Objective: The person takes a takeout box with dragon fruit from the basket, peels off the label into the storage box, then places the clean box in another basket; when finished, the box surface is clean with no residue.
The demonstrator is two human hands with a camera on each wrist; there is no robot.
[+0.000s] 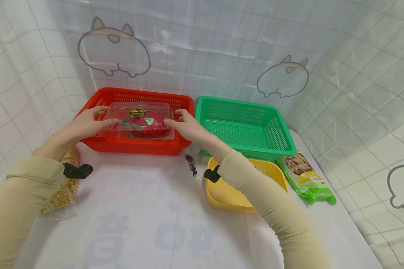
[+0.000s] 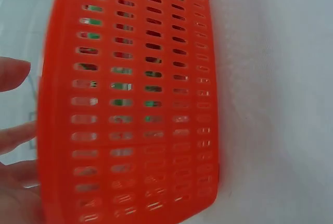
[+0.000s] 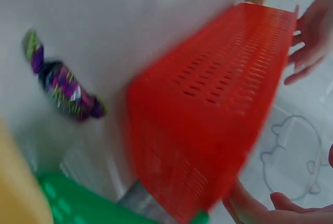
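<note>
A clear plastic box (image 1: 139,112) with a black-and-yellow label lies in the red basket (image 1: 134,147). Inside the box is a dragon fruit (image 1: 151,129), pink-red with green tips. My left hand (image 1: 87,121) is over the basket's left end, its thumb overlapping the box's left side and its fingers loosely apart. At the opposite end, my right hand (image 1: 188,125) has its thumb across the box's right edge in the head view. In the left wrist view, the slotted basket wall hides the box, and the left fingers (image 2: 18,135) show beyond the rim.
Right of the red basket stands a green basket (image 1: 247,132), with a yellow bin (image 1: 219,190) before it. A wrapped candy (image 1: 190,164) lies between. A green snack bag (image 1: 306,179) is at the right, and a clear bag of yellow kernels (image 1: 62,194) lies under the left forearm.
</note>
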